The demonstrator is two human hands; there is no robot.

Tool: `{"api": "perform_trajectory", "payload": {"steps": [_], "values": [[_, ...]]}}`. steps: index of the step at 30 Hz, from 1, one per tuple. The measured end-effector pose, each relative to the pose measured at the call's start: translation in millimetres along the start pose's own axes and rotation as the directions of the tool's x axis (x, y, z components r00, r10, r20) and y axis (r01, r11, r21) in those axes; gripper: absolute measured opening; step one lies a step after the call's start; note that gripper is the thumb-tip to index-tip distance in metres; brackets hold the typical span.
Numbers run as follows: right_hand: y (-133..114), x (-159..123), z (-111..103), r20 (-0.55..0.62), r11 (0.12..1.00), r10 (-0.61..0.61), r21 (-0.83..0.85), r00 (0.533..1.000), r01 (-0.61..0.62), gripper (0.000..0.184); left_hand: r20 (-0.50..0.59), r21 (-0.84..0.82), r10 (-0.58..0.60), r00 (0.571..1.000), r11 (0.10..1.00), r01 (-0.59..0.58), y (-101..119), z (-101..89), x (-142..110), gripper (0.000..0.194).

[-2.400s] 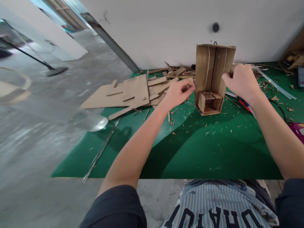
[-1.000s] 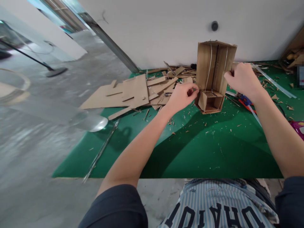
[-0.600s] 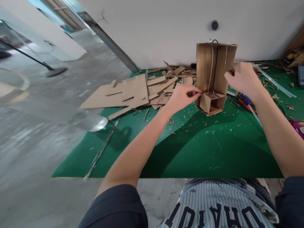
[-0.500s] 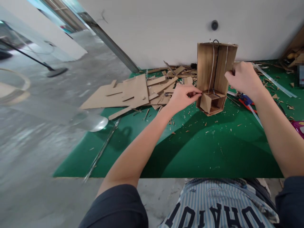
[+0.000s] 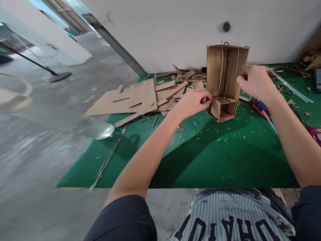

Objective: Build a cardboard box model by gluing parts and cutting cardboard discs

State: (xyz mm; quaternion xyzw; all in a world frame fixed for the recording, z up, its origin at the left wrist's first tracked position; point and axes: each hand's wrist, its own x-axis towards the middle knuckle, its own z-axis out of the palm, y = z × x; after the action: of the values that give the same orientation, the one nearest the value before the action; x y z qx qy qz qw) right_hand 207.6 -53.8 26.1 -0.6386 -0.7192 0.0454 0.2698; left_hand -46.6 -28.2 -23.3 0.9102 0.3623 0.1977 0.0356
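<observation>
A tall open-fronted cardboard box [image 5: 215, 70] stands upright on the green table, with white cords and a dark cord strung down inside it. In its lower part sits a small cardboard compartment [image 5: 226, 109], open at the front. My left hand [image 5: 194, 102] is closed in a pinch at the box's left wall, level with the top of that compartment. On the other side, my right hand [image 5: 255, 82] has its fingers closed on the box's right wall, about mid-height. The fingertips of both hands are partly hidden.
Cut cardboard pieces [image 5: 142, 95] and scraps lie left of and behind the box. Red-and-blue handled tools [image 5: 260, 106] and clear strips [image 5: 292, 85] are on the right. A lamp-like round object [image 5: 100, 130] overhangs the table's left side, near a clear rod [image 5: 107, 160].
The cardboard box has shifted slightly to the left, and its cords with it. My left-hand fingers have curled in more; my right hand has moved a little left with the box.
</observation>
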Motion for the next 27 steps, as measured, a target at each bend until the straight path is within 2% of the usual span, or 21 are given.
{"api": "perform_trajectory", "payload": {"steps": [4,9,14,17,20,23,25,27], "values": [[-1.9,0.2,0.9,-0.023,1.000,0.005,-0.006,1.000,-0.006,0.019,-0.012,0.037,0.026,1.000,0.999,-0.026,3.9,2.0,-0.2,0.014],[0.4,1.2,-2.1,0.001,1.000,0.020,0.001,1.000,-0.020,0.020,0.001,0.074,0.018,1.000,0.997,-0.018,8.4,7.2,-0.4,0.016],[13.4,5.8,-2.5,0.036,0.996,0.069,0.054,0.997,-0.071,0.025,0.162,-0.018,0.044,0.986,0.999,-0.042,-6.4,-13.0,-1.5,0.008],[21.4,9.2,0.2,0.039,0.993,0.094,0.067,0.995,-0.097,0.027,0.225,-0.002,-0.022,0.974,1.000,0.023,-23.5,-28.5,-4.8,0.010],[26.5,11.1,2.5,0.039,0.989,0.118,0.086,0.992,-0.121,0.027,0.360,0.110,-0.113,0.926,0.991,0.078,-37.4,-32.4,-8.6,0.011],[29.2,11.3,3.0,0.049,0.984,0.147,0.098,0.988,-0.151,0.029,0.511,0.253,-0.252,0.822,0.958,0.136,-44.7,-24.9,-11.3,0.011],[29.9,11.1,2.6,0.053,0.981,0.160,0.104,0.986,-0.165,0.031,0.551,0.365,-0.354,0.756,0.917,0.163,-49.2,-18.5,-12.8,0.009],[30.3,11.1,2.3,0.053,0.979,0.169,0.108,0.984,-0.174,0.032,0.528,0.440,-0.412,0.743,0.881,0.176,-57.7,-13.5,-15.2,0.006]]}}
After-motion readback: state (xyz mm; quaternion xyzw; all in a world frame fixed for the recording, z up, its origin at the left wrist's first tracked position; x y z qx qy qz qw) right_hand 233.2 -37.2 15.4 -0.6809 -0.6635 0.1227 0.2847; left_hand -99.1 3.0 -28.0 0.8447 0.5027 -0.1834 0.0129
